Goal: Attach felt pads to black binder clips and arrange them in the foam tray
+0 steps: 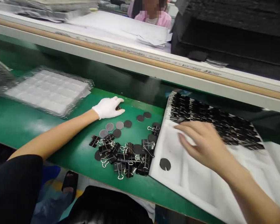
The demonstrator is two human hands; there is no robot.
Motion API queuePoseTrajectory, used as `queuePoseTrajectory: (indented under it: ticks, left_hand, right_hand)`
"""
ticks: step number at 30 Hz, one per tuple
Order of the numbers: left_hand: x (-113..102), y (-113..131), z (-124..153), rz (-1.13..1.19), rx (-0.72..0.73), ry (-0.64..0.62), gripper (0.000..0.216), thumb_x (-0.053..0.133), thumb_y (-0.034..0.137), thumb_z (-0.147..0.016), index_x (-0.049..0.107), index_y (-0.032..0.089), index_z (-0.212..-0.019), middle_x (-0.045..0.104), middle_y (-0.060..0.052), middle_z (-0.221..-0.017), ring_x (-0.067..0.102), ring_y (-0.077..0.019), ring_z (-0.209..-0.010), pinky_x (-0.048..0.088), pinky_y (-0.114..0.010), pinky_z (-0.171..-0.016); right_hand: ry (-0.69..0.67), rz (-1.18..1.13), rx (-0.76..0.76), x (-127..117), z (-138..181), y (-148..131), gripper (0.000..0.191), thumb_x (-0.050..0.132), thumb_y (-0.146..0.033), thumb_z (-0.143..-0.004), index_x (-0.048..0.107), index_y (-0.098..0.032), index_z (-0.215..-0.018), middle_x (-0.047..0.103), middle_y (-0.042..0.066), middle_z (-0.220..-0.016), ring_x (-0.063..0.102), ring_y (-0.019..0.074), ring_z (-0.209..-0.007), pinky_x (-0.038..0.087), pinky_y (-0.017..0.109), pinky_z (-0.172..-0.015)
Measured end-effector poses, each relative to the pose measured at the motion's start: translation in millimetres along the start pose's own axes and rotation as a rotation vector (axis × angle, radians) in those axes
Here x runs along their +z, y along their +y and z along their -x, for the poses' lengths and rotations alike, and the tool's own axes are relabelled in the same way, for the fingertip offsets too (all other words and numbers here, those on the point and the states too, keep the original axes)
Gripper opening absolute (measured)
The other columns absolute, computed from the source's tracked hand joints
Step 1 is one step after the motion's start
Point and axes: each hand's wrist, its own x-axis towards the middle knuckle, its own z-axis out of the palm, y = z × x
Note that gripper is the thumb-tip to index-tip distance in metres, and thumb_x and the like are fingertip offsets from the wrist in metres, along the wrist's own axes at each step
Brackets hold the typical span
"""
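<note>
My left hand (108, 107), in a white glove, rests on the green bench with its fingers curled over a small dark disc (118, 108). More dark and grey round discs (118, 125) lie scattered just below it. A heap of black binder clips (123, 155) sits near the bench's front edge. My right hand (202, 141) is bare, fingers spread, hovering over a white foam tray (196, 186). One dark disc (165, 164) lies on that tray. Rows of black binder clips (214, 123) fill the tray's far part, just beyond my right fingertips.
A clear plastic blister tray (48, 91) lies at the left on the green bench (21, 124). A grey rail with a wooden strip (140, 62) crosses behind. Beyond it are white sheets (121, 26), a black unit (235, 34) and a person in pink (154, 15).
</note>
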Motion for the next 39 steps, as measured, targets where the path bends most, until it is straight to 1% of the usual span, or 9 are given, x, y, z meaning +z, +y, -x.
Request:
queuePoseTrajectory:
  ticks: [4,9,14,21,24,27,29,34,39]
  left_hand:
    - [3,22,-40,0.091,0.187,-0.018,0.066,0.051,0.062,-0.092,0.051,0.021,-0.144,0.068,-0.009,-0.124,0.071,-0.0277,-0.096,0.049,-0.034,-0.076]
    - [6,16,-38,0.236,0.323,-0.017,0.084,0.062,0.063,-0.085,0.040,0.019,-0.153,0.067,-0.011,-0.128,0.070,-0.0289,-0.103,0.049,-0.034,-0.084]
    - [11,4,-35,0.399,0.330,-0.075,0.091,0.066,0.053,-0.085,0.027,0.020,-0.160,0.065,-0.010,-0.135,0.067,-0.0270,-0.115,0.048,-0.032,-0.091]
    - [14,4,-35,0.415,0.310,-0.056,0.082,0.063,0.050,-0.090,0.031,0.019,-0.159,0.067,-0.010,-0.133,0.068,-0.0254,-0.111,0.049,-0.031,-0.088]
    - [14,5,-35,0.385,0.315,-0.046,0.079,0.062,0.049,-0.091,0.034,0.018,-0.157,0.068,-0.010,-0.132,0.067,-0.0262,-0.112,0.048,-0.032,-0.089]
    - [13,6,-35,0.369,0.319,-0.039,0.077,0.061,0.050,-0.091,0.036,0.018,-0.156,0.068,-0.009,-0.131,0.067,-0.0266,-0.112,0.048,-0.032,-0.088]
    - [12,6,-35,0.366,0.317,-0.037,0.076,0.061,0.050,-0.091,0.037,0.018,-0.155,0.068,-0.009,-0.131,0.067,-0.0263,-0.111,0.047,-0.032,-0.088]
    - [13,6,-36,0.367,0.315,-0.041,0.075,0.062,0.050,-0.091,0.038,0.018,-0.155,0.067,-0.010,-0.131,0.066,-0.0259,-0.113,0.046,-0.032,-0.090]
    - [13,6,-35,0.367,0.316,-0.044,0.076,0.061,0.050,-0.091,0.037,0.018,-0.156,0.067,-0.011,-0.132,0.066,-0.0259,-0.114,0.047,-0.032,-0.091]
  right_hand:
    - [-0.329,-0.090,0.075,18,-39,-13,0.026,0.051,-0.026,-0.100,0.067,-0.019,-0.119,0.070,0.011,-0.109,0.068,0.0265,-0.098,0.052,0.039,-0.084]
    - [-0.503,-0.119,0.227,37,-81,-4,0.032,0.050,-0.018,-0.097,0.068,-0.019,-0.124,0.071,0.013,-0.117,0.069,0.0275,-0.105,0.054,0.037,-0.087]
    - [-0.735,-0.204,0.275,51,-100,4,0.040,0.068,-0.038,-0.090,0.070,-0.020,-0.125,0.074,0.013,-0.112,0.071,0.0282,-0.098,0.055,0.036,-0.083]
    - [-0.762,-0.281,0.280,59,-105,10,0.042,0.070,-0.046,-0.085,0.072,-0.020,-0.118,0.074,0.010,-0.102,0.070,0.0239,-0.088,0.052,0.032,-0.072]
    - [-0.783,-0.269,0.283,58,-105,9,0.038,0.066,-0.055,-0.087,0.076,-0.022,-0.104,0.074,0.008,-0.094,0.067,0.0229,-0.083,0.050,0.032,-0.068]
    - [-0.811,-0.296,0.303,55,-104,10,0.046,0.061,-0.066,-0.087,0.077,-0.023,-0.087,0.074,0.008,-0.090,0.067,0.0220,-0.078,0.047,0.032,-0.061]
    - [-0.814,-0.340,0.318,51,-102,13,0.051,0.059,-0.070,-0.087,0.078,-0.023,-0.085,0.076,0.009,-0.091,0.068,0.0221,-0.078,0.049,0.032,-0.061]
    - [-0.806,-0.436,0.290,44,-95,28,0.028,0.069,-0.043,-0.085,0.081,-0.025,-0.102,0.079,0.005,-0.094,0.072,0.0221,-0.080,0.055,0.032,-0.069]
    - [-0.799,-0.442,0.317,46,-94,36,0.027,0.070,-0.026,-0.079,0.081,-0.027,-0.104,0.079,0.002,-0.086,0.073,0.0216,-0.078,0.056,0.031,-0.069]
